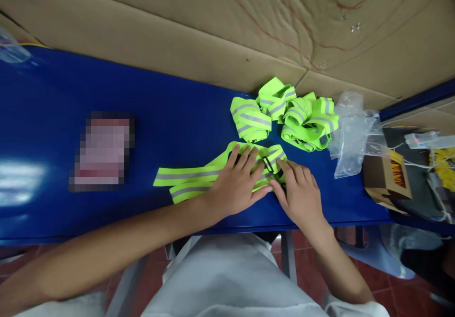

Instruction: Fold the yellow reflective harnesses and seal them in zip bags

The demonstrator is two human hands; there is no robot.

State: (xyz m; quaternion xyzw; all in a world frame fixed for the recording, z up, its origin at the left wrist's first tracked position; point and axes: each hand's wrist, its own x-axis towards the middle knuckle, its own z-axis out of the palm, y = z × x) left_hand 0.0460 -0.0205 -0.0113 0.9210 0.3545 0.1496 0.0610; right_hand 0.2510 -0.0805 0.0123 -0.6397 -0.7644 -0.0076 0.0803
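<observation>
A neon-yellow reflective strap (pixel 192 173) with a grey stripe lies folded in layers on the blue table, its two loose ends pointing left. My left hand (pixel 236 182) rests flat on the layers, fingers stretched out and slightly apart. At the strap's folded right end, my right hand (pixel 300 189) has its thumb and bent fingers closed around the edge. A black slider buckle (pixel 268 164) shows between the two hands. Another dark piece is partly hidden by the right fingertips. Behind the hands sit several rolled reflective straps (pixel 250 118) in a bunch.
Clear plastic bags (pixel 350 134) lie right of the rolls, beside an open cardboard box (pixel 386 179). A blurred-out rectangular item (pixel 101 151) lies on the table's left. A brown-covered wall (pixel 159 37) borders the blue table (pixel 185 118) at the back.
</observation>
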